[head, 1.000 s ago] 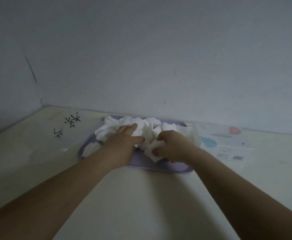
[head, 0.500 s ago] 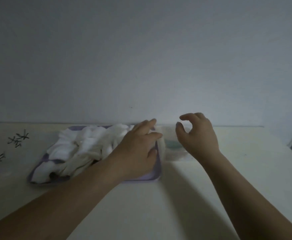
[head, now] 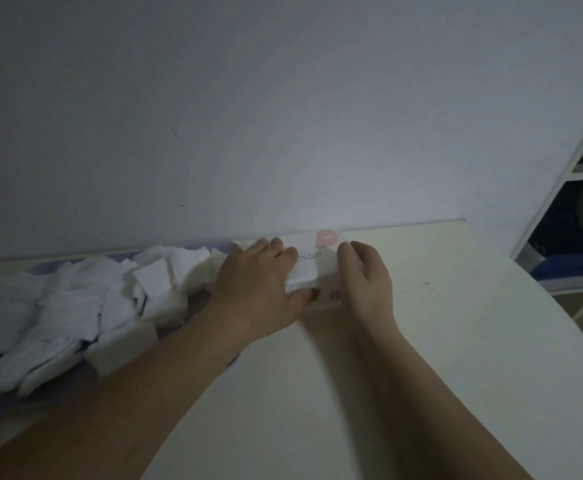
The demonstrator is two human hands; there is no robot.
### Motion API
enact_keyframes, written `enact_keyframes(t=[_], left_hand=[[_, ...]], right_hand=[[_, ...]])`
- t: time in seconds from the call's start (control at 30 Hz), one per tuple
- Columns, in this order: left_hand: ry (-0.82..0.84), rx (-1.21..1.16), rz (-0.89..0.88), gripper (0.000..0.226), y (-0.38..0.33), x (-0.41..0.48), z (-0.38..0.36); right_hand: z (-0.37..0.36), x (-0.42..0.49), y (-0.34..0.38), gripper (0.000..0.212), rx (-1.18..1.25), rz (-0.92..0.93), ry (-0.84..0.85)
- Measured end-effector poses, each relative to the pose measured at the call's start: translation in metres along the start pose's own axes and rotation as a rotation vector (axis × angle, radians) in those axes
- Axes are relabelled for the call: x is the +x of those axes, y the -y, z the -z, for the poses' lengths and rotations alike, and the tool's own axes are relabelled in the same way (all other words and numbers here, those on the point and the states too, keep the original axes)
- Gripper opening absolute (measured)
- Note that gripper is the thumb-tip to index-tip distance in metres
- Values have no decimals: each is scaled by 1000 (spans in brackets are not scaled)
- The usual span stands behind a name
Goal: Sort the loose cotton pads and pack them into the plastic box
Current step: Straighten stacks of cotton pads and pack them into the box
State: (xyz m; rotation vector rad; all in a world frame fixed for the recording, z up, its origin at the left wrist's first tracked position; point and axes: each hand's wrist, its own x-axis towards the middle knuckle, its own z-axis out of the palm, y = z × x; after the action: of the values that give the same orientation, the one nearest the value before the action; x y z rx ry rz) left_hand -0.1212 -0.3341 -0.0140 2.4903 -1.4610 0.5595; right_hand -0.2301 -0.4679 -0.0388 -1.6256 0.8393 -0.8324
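At frame centre the plastic box (head: 312, 263) is being gripped by left hand (head: 259, 282) and right hand (head: 364, 278); the cotton pads (head: 75, 306) are being left heaped at centre left, packing seemingly unstarted.

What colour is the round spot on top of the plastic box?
Pink spot on the plastic box, head view.
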Motion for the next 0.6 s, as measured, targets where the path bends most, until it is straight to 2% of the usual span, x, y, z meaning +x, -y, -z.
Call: enact_keyframes(t=[0.07, 0.23, 0.3, 0.33, 0.4, 0.43, 0.53, 0.6], left_hand=[[3, 33, -23, 62, 1, 0, -1], [100, 24, -5, 66, 1, 3, 19], [155, -31, 51, 68, 3, 9, 35], [173, -100, 99, 67, 6, 14, 43], [104, -312, 220, 63, 16, 25, 60], [24, -427, 287, 60, 23, 32, 65], [-181, -631, 480, 56, 46, 42, 74], [-162, -620, 552, 57, 58, 39, 68]], right_hand=[[2, 3, 2, 33, 33, -11, -20], [4, 0, 2, 68, 85, -35, -27], [4, 1, 1, 66, 82, -44, -29], [4, 2, 1, 56, 45, -31, -41], [6, 4, 0, 30, -63, 16, -59], [5, 3, 0, 27, -105, 28, -54], [5, 0, 0, 37, -182, 64, -48], [5, 0, 0, 38, -229, 96, -51]])
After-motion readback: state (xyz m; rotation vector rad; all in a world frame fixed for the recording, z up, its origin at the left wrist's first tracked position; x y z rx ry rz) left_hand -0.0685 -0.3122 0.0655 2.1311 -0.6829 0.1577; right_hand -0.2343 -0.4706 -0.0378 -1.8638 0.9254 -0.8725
